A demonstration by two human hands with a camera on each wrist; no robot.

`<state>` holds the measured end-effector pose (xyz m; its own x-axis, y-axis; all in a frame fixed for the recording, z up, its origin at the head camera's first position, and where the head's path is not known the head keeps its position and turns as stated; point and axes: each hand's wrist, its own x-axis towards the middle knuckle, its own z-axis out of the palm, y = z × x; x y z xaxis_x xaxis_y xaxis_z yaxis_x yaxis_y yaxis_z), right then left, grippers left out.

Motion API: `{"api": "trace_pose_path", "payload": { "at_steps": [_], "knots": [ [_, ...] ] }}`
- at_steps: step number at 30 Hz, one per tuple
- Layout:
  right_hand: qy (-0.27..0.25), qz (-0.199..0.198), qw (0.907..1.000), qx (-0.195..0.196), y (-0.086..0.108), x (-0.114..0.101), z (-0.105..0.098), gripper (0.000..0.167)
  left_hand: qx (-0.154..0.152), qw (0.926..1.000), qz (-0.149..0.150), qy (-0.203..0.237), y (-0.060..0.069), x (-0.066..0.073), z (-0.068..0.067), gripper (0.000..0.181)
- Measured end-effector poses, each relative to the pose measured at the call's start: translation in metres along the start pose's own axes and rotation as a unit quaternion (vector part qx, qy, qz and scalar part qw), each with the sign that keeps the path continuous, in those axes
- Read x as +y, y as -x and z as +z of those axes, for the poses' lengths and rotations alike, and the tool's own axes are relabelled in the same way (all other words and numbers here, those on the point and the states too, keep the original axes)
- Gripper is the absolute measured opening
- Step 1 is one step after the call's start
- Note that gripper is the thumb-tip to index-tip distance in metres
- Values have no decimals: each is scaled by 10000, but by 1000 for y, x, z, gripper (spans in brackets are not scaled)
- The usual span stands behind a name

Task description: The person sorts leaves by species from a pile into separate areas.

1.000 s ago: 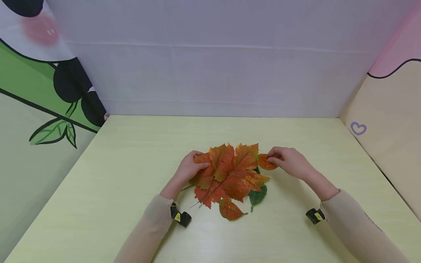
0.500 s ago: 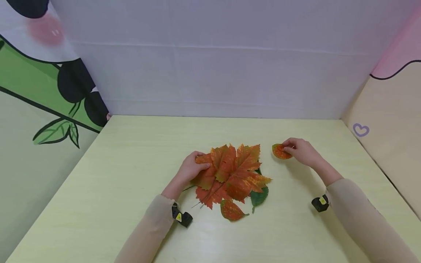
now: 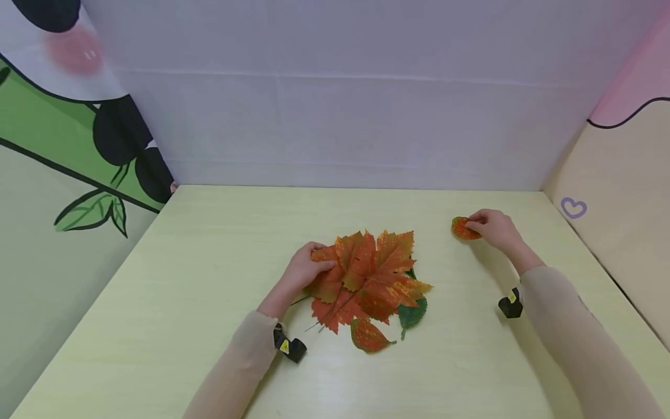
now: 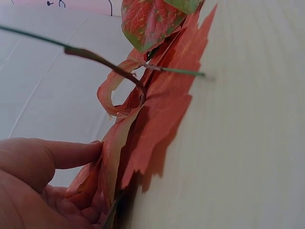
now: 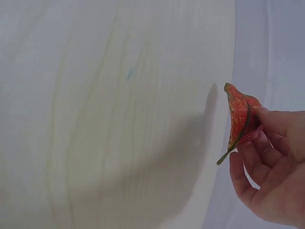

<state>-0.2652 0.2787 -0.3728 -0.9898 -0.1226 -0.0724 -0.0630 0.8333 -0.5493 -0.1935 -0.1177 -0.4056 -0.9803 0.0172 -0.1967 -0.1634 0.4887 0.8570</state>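
Observation:
A pile of orange-red maple-shaped leaves [image 3: 361, 276] lies mid-table. My left hand [image 3: 302, 269] pinches the pile's left edge between thumb and fingers; in the left wrist view the thumb of the hand [image 4: 38, 176] presses on a curled red leaf [image 4: 114, 152]. At the pile's lower right are a green leaf [image 3: 412, 314] and a small red-orange leaf [image 3: 368, 336]. Farther back on the right, my right hand [image 3: 497, 228] pinches another small orange leaf [image 3: 463, 228]. The right wrist view shows that leaf [image 5: 243, 114] folded a little, with its stem hanging below the thumb of the hand [image 5: 276, 167].
The pale table [image 3: 220, 233] meets a light cloth wall [image 3: 335, 128] at its back edge. Side panels stand left [image 3: 31, 262] and right [image 3: 623, 203], with painted shapes on them. Small black devices are strapped at both wrists.
My right hand has carried the small orange leaf from the pile's right edge toward the back right. My left hand keeps its hold on the pile, nearly still.

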Motion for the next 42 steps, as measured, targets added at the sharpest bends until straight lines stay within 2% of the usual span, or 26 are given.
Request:
{"api": "trace_pose_path", "payload": {
  "at_steps": [12,20,25,31,37,42],
  "knots": [
    [-97,437,9980,452,-10,19,-9,45,-35,10000,3,1,0,3,1,42],
    [-353,887,9920,826,-21,34,-14,43,-69,9999,83,-10,-2,3,-2,41],
    [-427,1203,9885,809,-23,42,-21,45,-85,9999,104,-29,-4,4,-3,41],
    [-579,1376,9849,872,-22,56,-24,46,-100,9999,73,22,-4,5,0,41],
    [-1013,1708,9746,1037,-20,78,-27,53,-170,9998,68,63,-2,6,2,41],
    [-1313,1929,9659,1122,-22,88,-31,57,-150,9998,84,92,-2,6,0,42]
  ]
}}
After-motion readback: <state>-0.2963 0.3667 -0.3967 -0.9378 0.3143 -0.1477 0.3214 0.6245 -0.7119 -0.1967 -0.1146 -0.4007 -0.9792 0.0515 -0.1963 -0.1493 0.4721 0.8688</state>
